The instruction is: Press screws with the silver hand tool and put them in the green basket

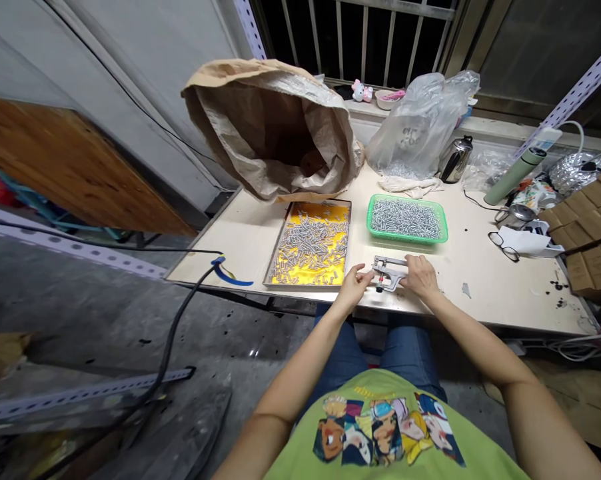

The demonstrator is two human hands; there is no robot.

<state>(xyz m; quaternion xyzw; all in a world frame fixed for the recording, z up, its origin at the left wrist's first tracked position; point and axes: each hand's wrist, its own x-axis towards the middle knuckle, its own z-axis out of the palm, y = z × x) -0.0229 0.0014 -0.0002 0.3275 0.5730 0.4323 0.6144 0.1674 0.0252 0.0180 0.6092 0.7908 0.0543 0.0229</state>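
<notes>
My right hand (420, 276) is closed around the handle end of a silver metal hand tool (391, 277) with a C-shaped frame, a small red part and a black knob. At the tool's other end is my left hand (354, 285), thumb and forefinger pinched by the jaws; anything between those fingertips is too small to make out. Just left of it lies a shallow tray (269, 275) with a yellow lining and many small silver metal pins (308, 241) scattered over it. Behind the tool, a green plastic basket (444, 233) is filled with similar small metal pieces.
A large open paper sack (220, 133) leans over the tray's back edge. Farther back are a clear plastic bag (405, 133), a cloth (413, 187), a steel jug (457, 159) and a green flask (515, 177). Eyeglasses (504, 245) and small cardboard boxes (588, 233) are at the right.
</notes>
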